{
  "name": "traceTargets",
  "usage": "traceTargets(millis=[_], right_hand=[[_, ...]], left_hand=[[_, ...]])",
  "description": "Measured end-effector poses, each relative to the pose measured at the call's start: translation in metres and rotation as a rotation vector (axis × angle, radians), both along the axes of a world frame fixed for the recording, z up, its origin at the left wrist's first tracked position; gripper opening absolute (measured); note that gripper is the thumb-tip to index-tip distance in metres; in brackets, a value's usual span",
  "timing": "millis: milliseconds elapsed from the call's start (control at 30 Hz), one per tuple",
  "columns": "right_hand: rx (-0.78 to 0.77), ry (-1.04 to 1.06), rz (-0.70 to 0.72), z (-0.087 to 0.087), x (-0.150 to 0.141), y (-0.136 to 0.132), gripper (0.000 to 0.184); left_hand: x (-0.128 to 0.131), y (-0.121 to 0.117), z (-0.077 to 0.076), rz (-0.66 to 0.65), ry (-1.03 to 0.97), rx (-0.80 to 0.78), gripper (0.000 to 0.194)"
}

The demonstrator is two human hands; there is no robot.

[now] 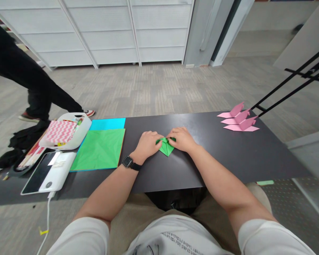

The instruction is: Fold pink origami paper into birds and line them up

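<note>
A small piece of folded green origami paper [166,148] lies on the dark table, one pointed corner facing me. My left hand [149,142] pinches its left edge between thumb and fingers. On the opposite edge my right hand [183,139] is closed in the same way. Crease lines run down the middle of the paper; the upper corners are partly hidden under my fingers. To the left lies a stack of square green sheets [99,150], with a blue sheet [108,123] showing behind it. Several folded pink paper figures [240,120] stand in a group at the far right.
At the left end are a white basket [82,132] holding a pink zigzag-patterned item [60,131], a white device with a dark screen [59,170] and its cable [48,212]. Someone in dark trousers [39,76] is beyond the table. The dark table [215,156] has its near edge at my lap.
</note>
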State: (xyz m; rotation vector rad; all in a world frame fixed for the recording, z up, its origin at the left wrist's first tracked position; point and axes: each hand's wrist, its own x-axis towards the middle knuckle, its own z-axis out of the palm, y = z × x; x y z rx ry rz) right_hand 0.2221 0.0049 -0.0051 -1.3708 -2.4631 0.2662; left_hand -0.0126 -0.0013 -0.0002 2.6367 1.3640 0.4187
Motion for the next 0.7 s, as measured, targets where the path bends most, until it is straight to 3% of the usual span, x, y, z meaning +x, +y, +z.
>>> traceTargets(millis=[700], right_hand=[[-0.026,-0.028,-0.094,-0.006,0.000,0.003,0.014]], left_hand=[[0.012,-0.008,0.004,0.088,0.076,-0.026,0.026]])
